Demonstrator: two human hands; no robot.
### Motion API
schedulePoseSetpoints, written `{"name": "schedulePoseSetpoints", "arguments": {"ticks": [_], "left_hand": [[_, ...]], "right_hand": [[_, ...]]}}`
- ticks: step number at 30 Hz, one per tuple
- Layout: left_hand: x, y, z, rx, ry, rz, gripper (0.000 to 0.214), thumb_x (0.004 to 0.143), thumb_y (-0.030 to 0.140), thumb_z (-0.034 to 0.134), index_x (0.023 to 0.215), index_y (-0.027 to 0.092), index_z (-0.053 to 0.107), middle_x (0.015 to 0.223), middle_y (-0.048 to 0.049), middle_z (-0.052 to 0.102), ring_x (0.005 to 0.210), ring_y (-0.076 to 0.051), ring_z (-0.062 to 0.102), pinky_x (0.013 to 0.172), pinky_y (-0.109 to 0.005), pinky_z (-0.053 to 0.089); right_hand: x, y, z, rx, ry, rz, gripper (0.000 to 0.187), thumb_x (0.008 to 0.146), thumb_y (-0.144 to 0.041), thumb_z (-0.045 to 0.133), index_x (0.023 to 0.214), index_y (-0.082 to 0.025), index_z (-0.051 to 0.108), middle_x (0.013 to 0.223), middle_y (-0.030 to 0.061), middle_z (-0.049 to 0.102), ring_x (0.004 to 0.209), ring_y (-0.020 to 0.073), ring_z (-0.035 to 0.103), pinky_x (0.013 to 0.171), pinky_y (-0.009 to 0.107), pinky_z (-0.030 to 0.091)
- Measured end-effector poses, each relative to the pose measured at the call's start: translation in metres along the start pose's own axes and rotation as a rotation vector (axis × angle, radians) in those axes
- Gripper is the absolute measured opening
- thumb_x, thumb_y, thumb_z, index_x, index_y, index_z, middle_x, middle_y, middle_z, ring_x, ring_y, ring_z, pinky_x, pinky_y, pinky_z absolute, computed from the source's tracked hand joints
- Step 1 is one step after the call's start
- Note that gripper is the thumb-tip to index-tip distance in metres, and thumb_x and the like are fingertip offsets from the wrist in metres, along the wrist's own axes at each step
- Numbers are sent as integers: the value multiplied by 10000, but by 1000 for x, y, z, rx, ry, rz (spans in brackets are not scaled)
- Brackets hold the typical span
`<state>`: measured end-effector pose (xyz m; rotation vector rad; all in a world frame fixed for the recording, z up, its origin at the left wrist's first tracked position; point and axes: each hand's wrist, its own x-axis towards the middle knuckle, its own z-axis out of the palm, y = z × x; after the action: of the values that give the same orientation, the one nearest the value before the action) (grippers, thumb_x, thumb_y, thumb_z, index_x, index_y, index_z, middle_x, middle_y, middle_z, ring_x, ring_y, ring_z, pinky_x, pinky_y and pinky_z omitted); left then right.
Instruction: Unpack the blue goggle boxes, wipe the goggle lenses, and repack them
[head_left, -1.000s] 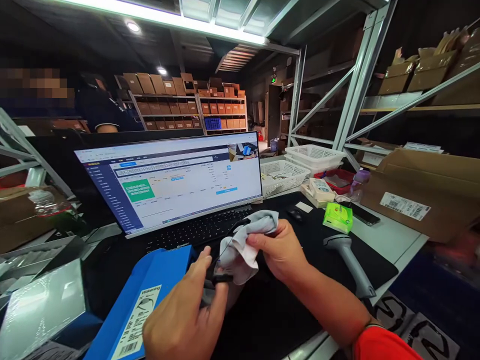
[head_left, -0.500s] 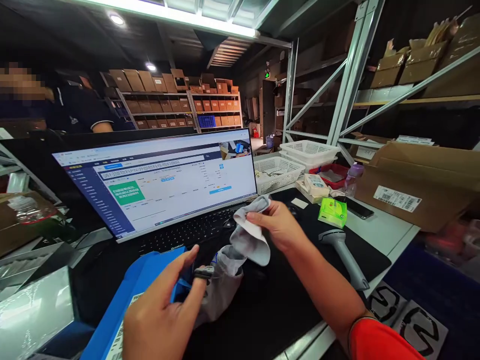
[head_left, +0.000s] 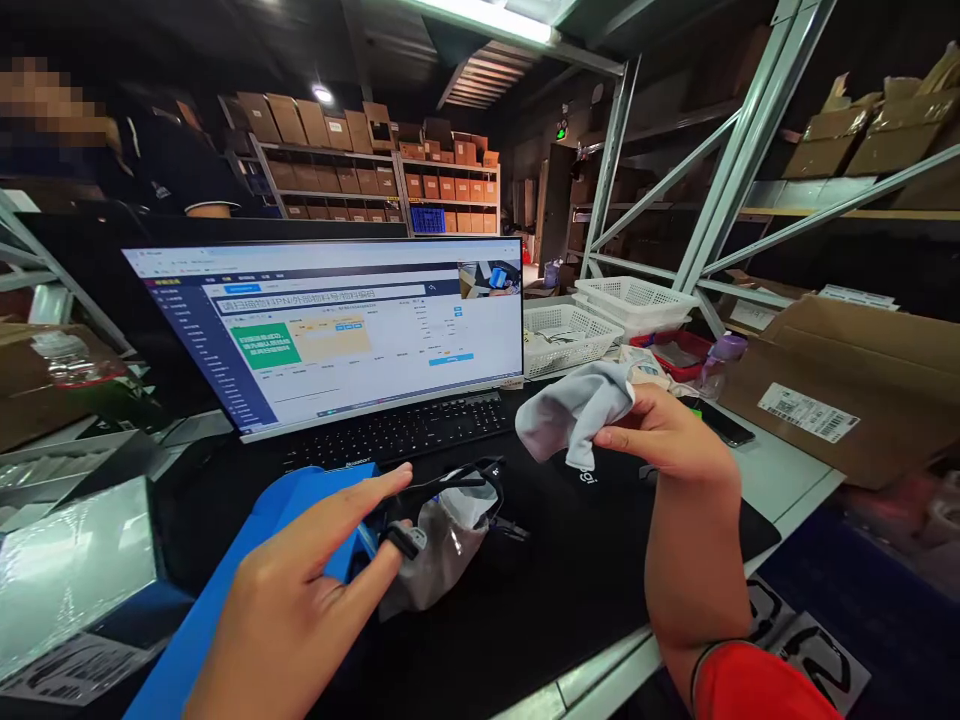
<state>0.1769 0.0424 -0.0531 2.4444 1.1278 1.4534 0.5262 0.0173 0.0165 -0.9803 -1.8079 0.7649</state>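
My left hand (head_left: 300, 590) curls in from the lower left, thumb and forefinger around a dark part of what look like black-framed glasses (head_left: 450, 480). The frame reaches right, across the mouth of a shiny grey pouch (head_left: 442, 555) that sags on the black mat. Beneath my left hand lies a blue box (head_left: 300, 500), partly covered by it. Raised over the mat at the right, my right hand (head_left: 667, 430) pinches a crumpled light-grey cloth (head_left: 574, 405) between thumb and fingers. The cloth hangs apart from the pouch.
A monitor (head_left: 360, 340) and a black keyboard (head_left: 420, 430) stand behind my hands. White baskets (head_left: 570, 340) and an open cardboard carton (head_left: 847, 370) are at the right. A plastic-wrapped box (head_left: 75, 560) lies at the left. Behind the monitor is another person (head_left: 172, 170).
My right hand has moved right, drawing the grey cloth away from the pouch. The black frame over the pouch now shows. My left hand has shifted slightly left and the view has turned a little.
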Motion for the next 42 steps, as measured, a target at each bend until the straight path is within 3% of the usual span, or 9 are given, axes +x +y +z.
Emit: {"name": "schedulePoseSetpoints", "arguments": {"ticks": [12,16,22,26,29,31,36,38,42], "left_hand": [[0,-3,-4,-8,-76,38,376,910,506,594,1261,405,680,1142,72,773,976,-193,764,846,-242,613],[-2,-5,-1,45,-104,123,378,940,528,553,1271,388,671,1172,57,764,1070,-223,734,883,-286,610],[2,4,9,74,-148,291,335,956,310,517,1250,254,668,1166,-39,768,1070,-248,739,1048,-499,551],[6,17,15,107,-160,405,266,932,135,514,1134,167,684,1045,-65,763,927,-189,741,1049,-554,549],[5,20,16,120,-146,465,228,927,72,481,859,145,685,841,-43,718,808,-164,709,1068,-539,543],[5,16,14,117,-144,461,220,911,55,486,871,143,684,830,-37,706,819,-167,703,1078,-538,536],[8,0,5,36,-229,370,415,874,72,582,1265,210,612,1099,-26,729,981,-156,704,1152,-573,455],[8,2,8,21,-243,366,385,862,58,591,1217,200,638,1049,-18,728,936,-148,700,1165,-563,444],[6,16,19,76,-147,484,154,901,67,562,898,149,693,857,-26,704,824,-151,676,1163,-501,463]], "right_hand": [[-1,-10,9,-128,-227,-117,152,915,-334,720,889,-189,758,805,21,737,794,167,681,788,272,536],[5,-11,30,-110,-276,-208,164,929,-332,710,895,-179,757,853,32,750,835,163,689,831,262,523],[13,0,74,-167,-634,-246,192,969,-311,657,891,-157,743,859,55,736,869,170,670,839,252,495],[8,0,99,-322,-580,-163,125,964,-234,661,895,-169,743,831,23,739,786,135,663,764,216,454],[5,-4,117,-452,-444,-124,116,947,-223,680,859,-175,737,854,25,755,803,146,670,742,221,429],[6,-4,121,-446,-365,-103,93,944,-225,683,883,-178,736,866,20,754,785,138,662,716,214,420],[16,5,101,-202,-644,-142,152,948,-258,673,862,-155,744,756,15,712,675,117,636,655,190,441],[17,6,97,-166,-694,-158,182,944,-291,683,860,-148,758,744,24,713,670,124,642,647,196,446],[11,1,110,-255,-509,-149,99,914,-226,712,855,-175,773,766,8,732,681,119,642,654,203,431]]}}
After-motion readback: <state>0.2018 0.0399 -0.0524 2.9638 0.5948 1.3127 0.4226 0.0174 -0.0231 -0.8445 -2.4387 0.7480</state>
